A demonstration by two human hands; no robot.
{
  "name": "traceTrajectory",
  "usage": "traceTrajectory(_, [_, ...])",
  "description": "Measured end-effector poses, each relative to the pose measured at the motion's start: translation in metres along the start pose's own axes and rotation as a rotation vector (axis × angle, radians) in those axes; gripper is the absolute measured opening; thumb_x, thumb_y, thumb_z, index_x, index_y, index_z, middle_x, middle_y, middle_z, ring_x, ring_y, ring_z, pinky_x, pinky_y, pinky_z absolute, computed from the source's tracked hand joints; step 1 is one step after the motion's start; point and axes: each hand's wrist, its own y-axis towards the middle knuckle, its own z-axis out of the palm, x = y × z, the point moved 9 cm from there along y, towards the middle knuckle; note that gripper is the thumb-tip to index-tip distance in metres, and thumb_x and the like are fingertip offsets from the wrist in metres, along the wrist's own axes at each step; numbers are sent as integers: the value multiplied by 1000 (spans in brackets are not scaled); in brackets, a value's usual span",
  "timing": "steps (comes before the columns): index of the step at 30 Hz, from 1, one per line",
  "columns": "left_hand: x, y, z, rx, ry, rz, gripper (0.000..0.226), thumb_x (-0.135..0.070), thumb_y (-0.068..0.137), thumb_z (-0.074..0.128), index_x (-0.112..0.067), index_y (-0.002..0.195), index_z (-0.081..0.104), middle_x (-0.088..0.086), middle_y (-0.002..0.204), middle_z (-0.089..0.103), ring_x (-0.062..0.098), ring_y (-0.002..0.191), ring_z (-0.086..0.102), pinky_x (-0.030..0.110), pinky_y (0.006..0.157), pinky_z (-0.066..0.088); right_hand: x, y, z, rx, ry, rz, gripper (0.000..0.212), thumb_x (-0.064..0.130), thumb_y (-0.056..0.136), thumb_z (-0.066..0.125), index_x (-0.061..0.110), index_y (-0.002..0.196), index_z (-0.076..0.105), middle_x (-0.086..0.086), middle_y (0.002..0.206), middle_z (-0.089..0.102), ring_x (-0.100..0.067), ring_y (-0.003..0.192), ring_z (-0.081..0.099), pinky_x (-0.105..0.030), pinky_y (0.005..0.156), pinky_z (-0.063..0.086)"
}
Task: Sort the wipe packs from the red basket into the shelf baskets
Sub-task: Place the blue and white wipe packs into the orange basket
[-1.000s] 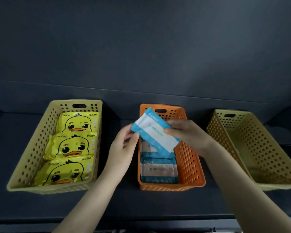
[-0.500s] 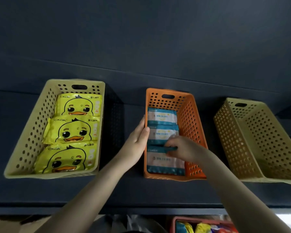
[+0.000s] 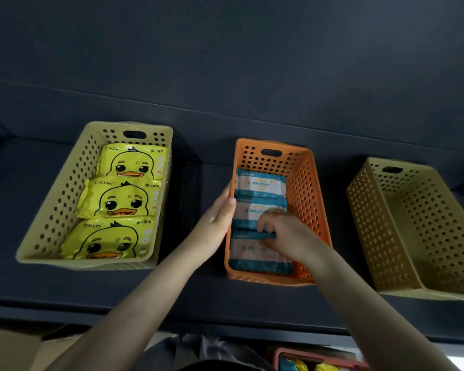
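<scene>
Our left hand (image 3: 217, 213) steadies the basket (image 3: 304, 188) with straight fingers, right hand (image 3: 285, 234) curls on the pack (image 3: 253, 210); lifting out hastily, we could drag it askew.

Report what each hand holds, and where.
Right hand pinches the middle pack at its near edge. Left hand holds nothing; it rests against the orange basket at its left wall.

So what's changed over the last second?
Both hands lowered their pack into the orange basket, where three blue packs now lie. Left hand let go and lies flat on the basket's wall; right hand rests fingers on the packs. Duck packs, left yellow basket and right yellow basket unchanged.
</scene>
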Motion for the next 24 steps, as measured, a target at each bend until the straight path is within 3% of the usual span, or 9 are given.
traceTrajectory(1, [0, 0, -1, -7, 19, 2, 46, -42, 104, 27, -41, 149, 25, -24, 148, 39, -5, 136, 35, 27, 112, 31, -2, 1, -1, -2, 3, 9, 24, 18, 84, 69, 27, 104, 61, 7, 115, 54, -11, 107, 53, -30, 94, 46])
traceTrajectory(4, [-5, -2, -5, -32, 95, -19, 43, -42, 103, 31, -43, 146, 31, -27, 141, 44, -9, 131, 38, 17, 108, 32, -8, 2, -10, -36, 113, 65, 22, 19, 87, 68, 23, 107, 64, 4, 112, 63, -12, 102, 60, -31, 91, 51])
traceTrajectory(9, [-5, -6, -20, -102, 313, -157, 46, -50, 98, 38, -31, 140, 43, -14, 133, 52, 6, 127, 46, 22, 98, 33, -6, -2, -42, -148, 296, 69, 26, 29, 89, 66, 22, 115, 65, 4, 113, 66, -10, 100, 61, -21, 82, 49])
traceTrajectory(14, [-33, -28, -29, -170, 568, -39, 51, -38, 99, 46, -21, 147, 36, -6, 148, 42, 11, 133, 42, 22, 104, 32, 10, -39, -70, -372, 312, 23, 30, 30, 91, 64, 22, 120, 64, 11, 112, 65, -4, 102, 59, -15, 86, 44])
traceTrajectory(17, [-46, -60, -34, -188, 561, 59, 44, -30, 98, 51, -23, 141, 44, -10, 142, 49, 1, 119, 50, 18, 100, 39, 30, -80, -79, -594, 365, -22, 23, 21, 91, 65, 18, 114, 68, 12, 104, 68, 3, 93, 62, -1, 78, 42])
traceTrajectory(20, [-50, -104, -36, -167, 474, 164, 36, -23, 97, 53, -25, 133, 52, -16, 130, 55, -10, 108, 54, 2, 87, 40, 50, -124, -68, -764, 417, -33, 17, 15, 90, 66, 16, 106, 71, 11, 95, 70, 7, 84, 63, -4, 73, 46])
traceTrajectory(22, [-42, -136, -38, -126, 419, 200, 31, -19, 97, 53, -24, 128, 56, -18, 125, 58, -10, 107, 55, 3, 86, 40, 63, -151, -47, -832, 444, -3, 16, 12, 89, 66, 16, 104, 71, 11, 92, 71, 1, 82, 65, -10, 73, 50])
traceTrajectory(24, [-22, -171, -42, -55, 401, 189, 29, -18, 97, 53, -24, 125, 59, -19, 122, 60, -9, 107, 56, 5, 87, 41, 79, -178, -14, -853, 484, 61, 16, 11, 89, 66, 17, 103, 70, 9, 90, 71, -1, 81, 65, -8, 73, 48])
